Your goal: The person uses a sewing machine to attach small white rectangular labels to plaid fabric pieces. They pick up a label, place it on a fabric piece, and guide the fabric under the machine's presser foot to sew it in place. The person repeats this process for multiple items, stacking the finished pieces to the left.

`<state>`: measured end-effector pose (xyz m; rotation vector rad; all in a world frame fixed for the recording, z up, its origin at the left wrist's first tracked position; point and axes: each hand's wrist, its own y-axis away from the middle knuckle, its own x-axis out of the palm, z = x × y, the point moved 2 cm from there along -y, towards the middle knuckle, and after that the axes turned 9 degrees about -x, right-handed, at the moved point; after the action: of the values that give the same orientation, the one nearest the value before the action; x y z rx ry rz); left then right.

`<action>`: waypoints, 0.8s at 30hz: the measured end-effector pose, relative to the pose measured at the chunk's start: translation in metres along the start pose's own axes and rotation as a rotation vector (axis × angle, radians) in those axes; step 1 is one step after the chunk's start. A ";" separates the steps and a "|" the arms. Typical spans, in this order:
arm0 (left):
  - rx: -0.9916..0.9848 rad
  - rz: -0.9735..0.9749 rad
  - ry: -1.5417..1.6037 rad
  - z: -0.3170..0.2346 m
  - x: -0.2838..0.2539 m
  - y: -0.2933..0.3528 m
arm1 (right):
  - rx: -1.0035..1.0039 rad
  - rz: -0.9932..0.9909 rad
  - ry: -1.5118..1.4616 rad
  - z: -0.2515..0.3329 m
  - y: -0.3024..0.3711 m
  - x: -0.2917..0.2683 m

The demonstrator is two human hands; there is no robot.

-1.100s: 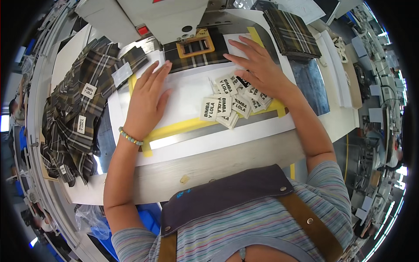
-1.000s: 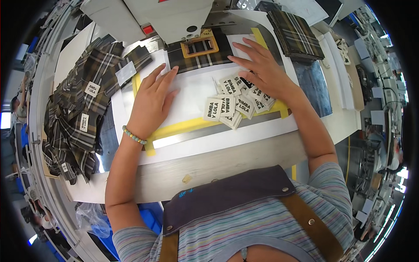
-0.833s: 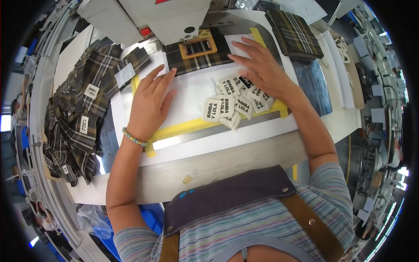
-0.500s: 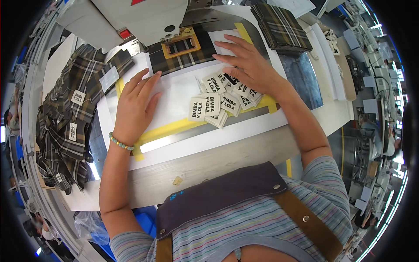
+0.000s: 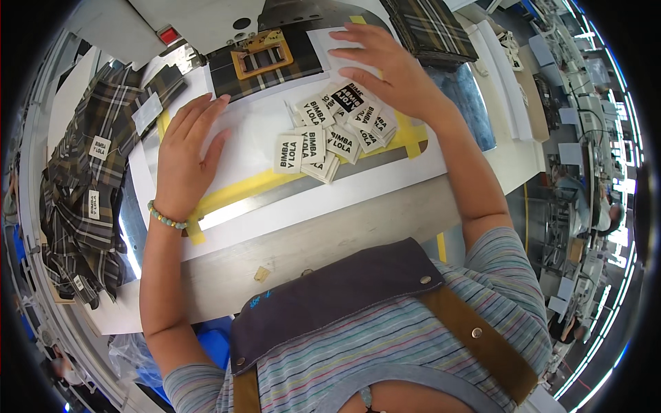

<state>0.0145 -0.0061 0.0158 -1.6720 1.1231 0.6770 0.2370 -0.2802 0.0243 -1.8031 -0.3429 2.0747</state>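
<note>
My left hand [image 5: 187, 155], with a beaded bracelet at the wrist, has its fingers stretched out. Its fingertips are at the near left corner of a dark plaid fabric piece [image 5: 303, 69]. An orange-tan clamp frame [image 5: 241, 65] of the sewing machine sits on top of that fabric. To the right, my right hand [image 5: 389, 72] is spread, holding nothing, with its fingertips just beyond the fabric's right edge. Between my hands lies a loose pile of white square labels [image 5: 342, 141] with dark print, one of them black [image 5: 348, 98].
Plaid pieces with white labels [image 5: 89, 168] are heaped at the left. A stack of folded plaid pieces [image 5: 434, 31] stands at the far right. The white machine head [image 5: 200, 20] rises at the back. Yellow tape [image 5: 265, 182] borders the white work sheet. A small tan scrap [image 5: 262, 274] lies near the table's front edge.
My right hand has shifted slightly right, off the fabric's edge, uncovering more of the black label. My left hand stays by the fabric corner. The whole view has shifted a little.
</note>
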 end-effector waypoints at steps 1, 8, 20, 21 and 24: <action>0.022 -0.005 0.063 -0.009 -0.008 -0.002 | 0.016 -0.002 -0.010 0.000 -0.001 -0.011; 0.323 0.026 0.522 -0.151 -0.100 0.002 | 0.171 0.212 -0.148 0.016 0.002 -0.029; 0.497 -0.006 0.647 -0.135 -0.088 -0.004 | 0.291 -0.011 -0.453 0.023 -0.010 -0.045; 0.487 0.080 0.586 -0.117 -0.073 -0.015 | 0.271 -0.082 -0.501 0.024 -0.014 -0.048; -0.179 0.262 0.813 -0.084 -0.022 -0.031 | 0.068 -0.306 -0.649 0.032 -0.025 -0.043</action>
<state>0.0281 -0.0734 0.0781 -2.0406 1.9192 0.2373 0.2134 -0.2739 0.0778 -0.9204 -0.6584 2.3454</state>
